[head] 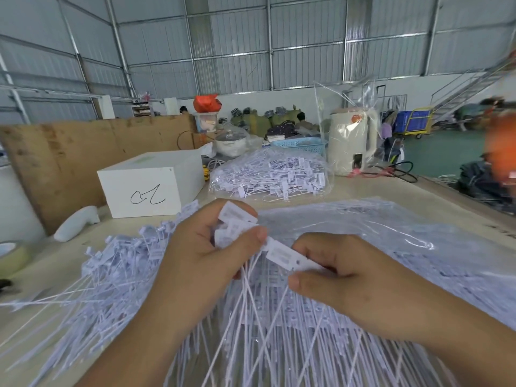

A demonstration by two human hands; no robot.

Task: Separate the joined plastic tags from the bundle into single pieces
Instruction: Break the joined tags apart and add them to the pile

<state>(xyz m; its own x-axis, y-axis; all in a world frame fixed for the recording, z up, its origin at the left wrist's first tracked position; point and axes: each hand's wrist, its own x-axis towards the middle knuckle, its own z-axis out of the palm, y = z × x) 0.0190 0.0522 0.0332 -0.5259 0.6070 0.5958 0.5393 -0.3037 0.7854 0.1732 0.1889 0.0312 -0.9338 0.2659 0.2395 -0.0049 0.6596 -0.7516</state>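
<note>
Head view: over the table's near edge, the left hand [201,247] pinches a small bundle of joined tags [237,223], heads up, tails hanging toward the person. The right hand [332,270] pinches one tag [287,256] just beside it, its head angled rightward, ready to pull away.

A single wide-angle head view looks forward and down from above the counter [391,191]. It sits close over both hands, which fill the lower middle, while the upper half reaches across to the far hall wall, bent by the lens.
</note>
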